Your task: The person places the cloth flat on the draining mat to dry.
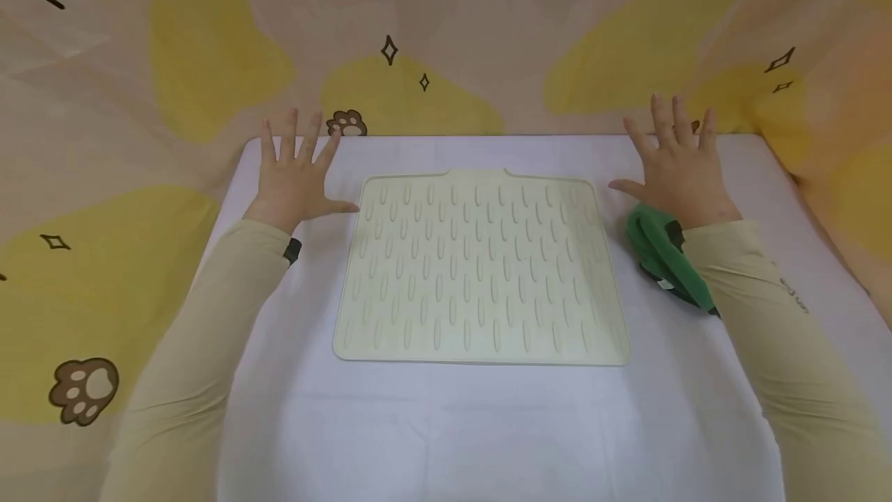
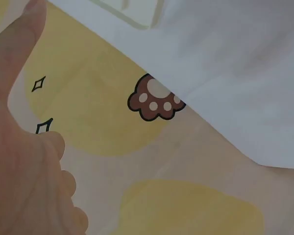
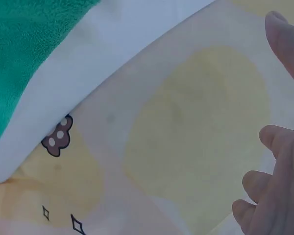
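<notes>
A pale cream ribbed silicone mat (image 1: pixel 481 266) lies flat in the middle of the white table (image 1: pixel 446 424). My left hand (image 1: pixel 296 173) is spread flat, fingers straight, on the table just left of the mat's far corner, thumb pointing at the mat's edge. My right hand (image 1: pixel 676 161) is spread the same way just right of the mat. A green cloth (image 1: pixel 658 254) lies bunched under my right wrist and sleeve; its edge fills the top left of the right wrist view (image 3: pixel 24 54). Neither hand holds anything. The mat's corner (image 2: pixel 132 12) shows in the left wrist view.
A peach and yellow backdrop (image 1: pixel 209 53) with paw prints and diamond marks hangs behind and around the table. The table's far edge (image 1: pixel 502 136) runs just past my fingertips. Bare white surface stretches in front of the mat.
</notes>
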A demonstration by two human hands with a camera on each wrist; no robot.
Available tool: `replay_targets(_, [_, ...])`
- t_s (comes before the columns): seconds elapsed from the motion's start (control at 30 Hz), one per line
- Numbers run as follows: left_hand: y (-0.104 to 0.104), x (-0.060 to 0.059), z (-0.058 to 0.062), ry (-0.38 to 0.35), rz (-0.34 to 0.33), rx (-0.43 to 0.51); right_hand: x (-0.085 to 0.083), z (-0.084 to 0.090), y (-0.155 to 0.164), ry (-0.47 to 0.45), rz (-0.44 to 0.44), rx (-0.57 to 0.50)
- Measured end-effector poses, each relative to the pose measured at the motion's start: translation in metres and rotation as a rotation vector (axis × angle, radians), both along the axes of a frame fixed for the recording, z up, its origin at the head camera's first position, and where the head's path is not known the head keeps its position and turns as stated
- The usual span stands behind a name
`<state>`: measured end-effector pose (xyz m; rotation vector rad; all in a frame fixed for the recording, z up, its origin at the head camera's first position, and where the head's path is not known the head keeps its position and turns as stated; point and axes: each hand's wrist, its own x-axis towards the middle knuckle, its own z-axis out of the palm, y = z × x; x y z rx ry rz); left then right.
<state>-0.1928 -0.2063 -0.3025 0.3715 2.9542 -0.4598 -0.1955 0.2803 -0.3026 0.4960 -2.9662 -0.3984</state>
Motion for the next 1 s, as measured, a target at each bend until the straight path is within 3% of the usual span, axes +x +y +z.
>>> replay_targets(0.2, [0.002, 0.005, -0.002, -0.016, 0.024, 0.128, 0.001, 0.000, 0.004, -0.090, -0.075, -0.154])
replay_targets(0.37, [0.008, 0.021, -0.010, -0.063, 0.051, 0.327, 0.008, -0.009, 0.012, -0.047, -0.116, -0.408])
replay_targets(0.47, [0.012, 0.036, -0.021, -0.087, 0.088, 0.408, 0.018, -0.018, 0.018, -0.044, -0.154, -0.538])
replay_targets(0.67, [0.018, 0.064, -0.049, -0.138, 0.126, 0.516, 0.039, -0.032, 0.026, -0.043, -0.222, -0.685])
replay_targets(0.87, [0.022, 0.074, -0.075, -0.231, 0.137, 0.596, 0.049, -0.046, 0.026, 0.057, -0.265, -0.842])
replay_targets(1.0, [0.024, 0.078, -0.089, -0.323, 0.131, 0.691, 0.055, -0.055, 0.024, 0.088, -0.290, -0.887])
